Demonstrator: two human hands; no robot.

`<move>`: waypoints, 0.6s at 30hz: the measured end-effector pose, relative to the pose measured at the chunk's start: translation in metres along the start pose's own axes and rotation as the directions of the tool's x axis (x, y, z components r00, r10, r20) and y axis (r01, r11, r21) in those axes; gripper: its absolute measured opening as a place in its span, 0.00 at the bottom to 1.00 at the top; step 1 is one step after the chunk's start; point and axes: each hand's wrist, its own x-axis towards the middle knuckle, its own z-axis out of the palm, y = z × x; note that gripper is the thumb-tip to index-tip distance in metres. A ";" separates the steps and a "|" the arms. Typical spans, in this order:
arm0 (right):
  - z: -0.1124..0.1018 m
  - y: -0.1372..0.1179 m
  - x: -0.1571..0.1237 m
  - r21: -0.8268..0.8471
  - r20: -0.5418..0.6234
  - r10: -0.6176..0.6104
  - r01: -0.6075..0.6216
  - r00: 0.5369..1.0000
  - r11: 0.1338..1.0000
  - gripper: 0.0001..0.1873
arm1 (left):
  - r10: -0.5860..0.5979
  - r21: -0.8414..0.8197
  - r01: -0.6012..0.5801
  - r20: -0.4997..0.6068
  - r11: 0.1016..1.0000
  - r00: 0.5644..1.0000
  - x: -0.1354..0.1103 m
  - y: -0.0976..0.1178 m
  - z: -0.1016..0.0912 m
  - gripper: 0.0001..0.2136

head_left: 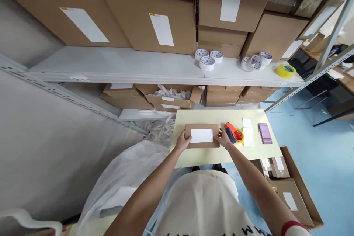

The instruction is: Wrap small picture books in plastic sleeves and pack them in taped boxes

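Observation:
A small brown cardboard box [202, 129] with a white label lies flat on the pale yellow table [210, 155]. My left hand [182, 141] grips its left end, fingers curled over the edge. My right hand [223, 138] holds its right end the same way. Just right of the box sits a tape dispenser [233, 133], red and blue with a yellow roll, close to my right hand.
White label sheets [247, 132] and a purple object [265, 133] lie on the table's right side. An open carton [287, 188] of small boxes stands on the floor at right. Shelves behind hold large cartons and tape rolls [207, 59]. A white plastic bag [124, 180] is at left.

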 end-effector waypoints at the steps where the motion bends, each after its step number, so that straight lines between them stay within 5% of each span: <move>1: 0.005 0.001 -0.001 0.046 0.008 0.038 -0.038 0.999 0.998 0.36 | 0.003 0.046 -0.003 0.012 0.999 1.000 0.002 -0.002 -0.002 0.32; 4: 0.016 0.007 -0.007 0.150 0.016 0.104 -0.106 0.994 0.983 0.36 | 0.024 0.240 -0.024 0.006 0.970 1.000 0.005 -0.007 -0.003 0.35; 7: 0.014 0.020 -0.019 0.064 -0.063 0.054 -0.050 0.997 0.997 0.32 | 0.106 0.387 -0.078 -0.050 0.919 0.993 0.000 -0.006 -0.002 0.36; 13: -0.034 0.056 -0.035 -0.304 -0.299 -0.066 -0.030 0.952 0.952 0.29 | 0.363 0.466 -0.276 -0.106 0.840 0.926 -0.014 0.019 0.001 0.32; 18: -0.056 0.057 -0.018 -0.411 -0.085 0.204 -0.221 0.975 0.885 0.27 | 0.482 0.468 -0.424 -0.005 0.776 0.876 -0.022 0.059 0.022 0.24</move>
